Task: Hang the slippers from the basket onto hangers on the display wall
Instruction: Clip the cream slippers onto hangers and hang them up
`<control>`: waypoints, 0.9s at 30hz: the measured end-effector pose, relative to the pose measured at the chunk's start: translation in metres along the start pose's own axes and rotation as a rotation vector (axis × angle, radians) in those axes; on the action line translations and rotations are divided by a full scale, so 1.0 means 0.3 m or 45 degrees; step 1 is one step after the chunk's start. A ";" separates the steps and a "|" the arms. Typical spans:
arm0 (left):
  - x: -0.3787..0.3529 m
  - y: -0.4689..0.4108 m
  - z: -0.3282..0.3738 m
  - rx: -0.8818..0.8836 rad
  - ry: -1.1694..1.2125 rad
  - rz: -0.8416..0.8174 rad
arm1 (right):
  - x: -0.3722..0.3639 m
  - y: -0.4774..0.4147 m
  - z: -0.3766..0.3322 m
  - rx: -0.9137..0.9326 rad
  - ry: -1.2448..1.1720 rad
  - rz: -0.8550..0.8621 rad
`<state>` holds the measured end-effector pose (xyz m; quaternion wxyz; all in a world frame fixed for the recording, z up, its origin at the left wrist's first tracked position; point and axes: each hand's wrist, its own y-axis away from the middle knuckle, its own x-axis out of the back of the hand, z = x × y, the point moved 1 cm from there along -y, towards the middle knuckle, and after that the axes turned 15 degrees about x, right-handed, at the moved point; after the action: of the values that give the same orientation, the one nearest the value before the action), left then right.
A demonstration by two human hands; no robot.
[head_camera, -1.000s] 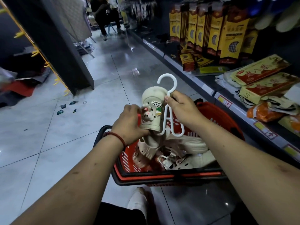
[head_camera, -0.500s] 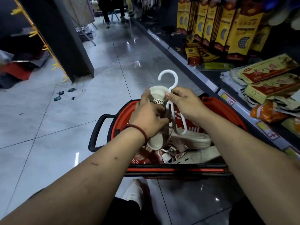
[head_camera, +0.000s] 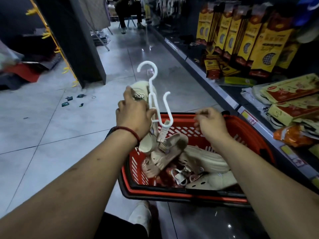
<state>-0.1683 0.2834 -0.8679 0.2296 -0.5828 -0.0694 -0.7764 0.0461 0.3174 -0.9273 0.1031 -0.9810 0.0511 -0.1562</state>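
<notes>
Danger: left hand [head_camera: 133,118] grips slipper [head_camera: 140,88] and hanger [head_camera: 150,83] together while right hand [head_camera: 211,125] hovers empty, fingers loose, above the basket [head_camera: 241,121], so the slipper could slide off.

Tall yellow boxes [head_camera: 259,42] and flat packets [head_camera: 291,90] fill shelves [head_camera: 198,66] beyond and right of the right hand [head_camera: 213,125]; green scraps [head_camera: 69,100] dot the tiled floor [head_camera: 34,126] left of the left hand [head_camera: 133,116].

Red arrow on shelf label [head_camera: 248,118], packet [head_camera: 291,90] lettering blurred, unreadable
</notes>
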 end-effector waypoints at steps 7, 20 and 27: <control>-0.027 -0.074 -0.078 0.068 -0.071 0.018 | -0.183 0.125 0.152 0.316 0.677 -0.779; -0.065 -0.099 -0.087 -0.011 -0.228 -0.007 | -0.315 0.094 0.074 0.290 1.311 -1.178; -0.067 -0.078 -0.102 -0.049 -0.305 -0.066 | -0.311 0.060 0.075 0.113 1.097 -0.974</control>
<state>-0.2010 0.2982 -0.8927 0.1883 -0.6737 -0.0965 -0.7080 -0.0362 0.3165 -0.9797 0.0504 -0.7723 -0.2766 -0.5696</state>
